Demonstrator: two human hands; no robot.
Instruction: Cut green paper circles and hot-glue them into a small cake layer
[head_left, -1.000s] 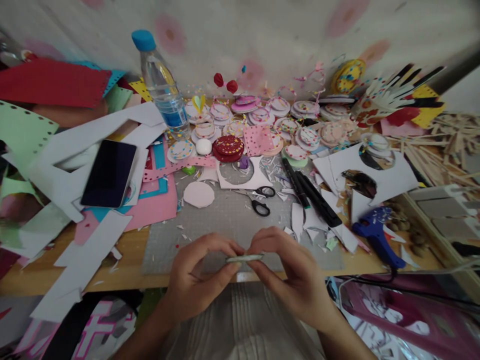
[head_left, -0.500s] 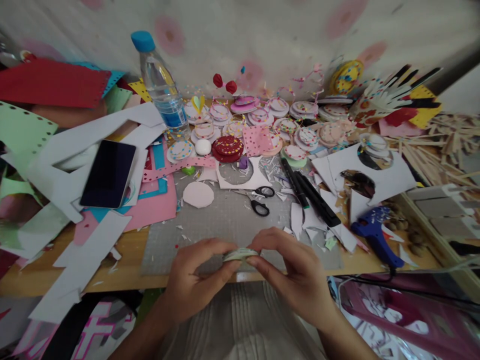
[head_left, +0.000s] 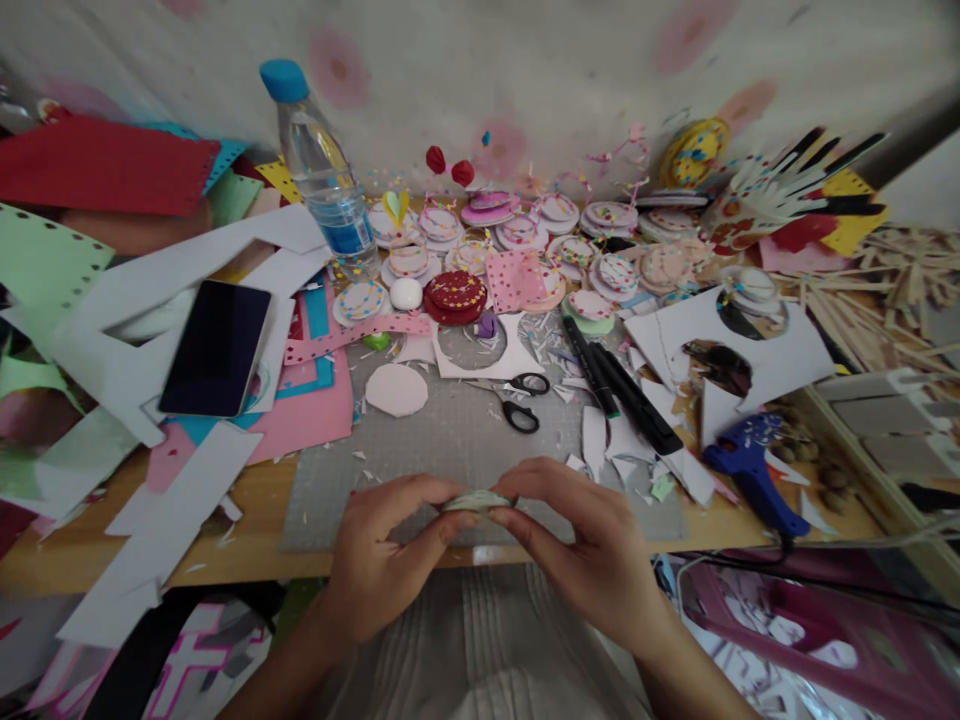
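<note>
Between my two hands, over the front edge of the cutting mat [head_left: 450, 450], is a small pale green piece [head_left: 478, 501], seen nearly edge-on, maybe layered paper. My left hand [head_left: 394, 550] pinches its left end between thumb and fingers. At its right end, my right hand [head_left: 589, 540] grips it the same way. Beyond the hands lie a white paper disc [head_left: 397, 390] and scissors [head_left: 523, 400] with black handles. A white card with a round hole [head_left: 525, 345] lies just behind the scissors.
Several decorated paper hats [head_left: 456, 296] crowd the back, beside a water bottle [head_left: 322, 170]. At left a tablet [head_left: 217, 347] rests on paper offcuts. Black markers [head_left: 634, 400], a blue glue gun [head_left: 757, 475] and wooden sticks [head_left: 900, 270] lie at right.
The left fingers have shifted slightly leftward along the pale green piece, showing more of it between the hands. Both hands still hold it.
</note>
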